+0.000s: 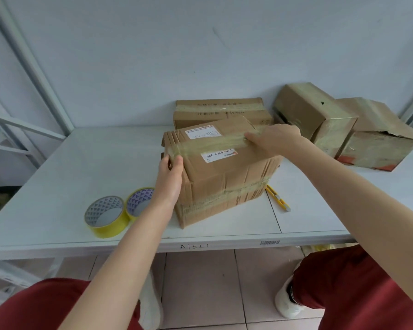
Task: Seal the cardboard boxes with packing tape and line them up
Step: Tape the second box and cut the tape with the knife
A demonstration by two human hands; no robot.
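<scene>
Taped cardboard box (224,182) upright, yellow tape rolls (106,217) just left

Four cardboard boxes (224,182) (221,113) (315,113) (377,144), two tape rolls (105,216) (138,202), one knife (278,198)

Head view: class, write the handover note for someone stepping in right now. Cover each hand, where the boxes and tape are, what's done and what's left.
Left hand: fingers and thumb pinch the top left corner of the front box, over one end of the tape strip.
Right hand: flat, pressing the strip's other end.
On the table: two tape rolls left of the front box, a yellow cutter to its right, and three taped boxes behind.
Done: strip laid across the front box's top.
Left: probably smooth it down, then line the boxes up, as they sit unevenly.
</scene>
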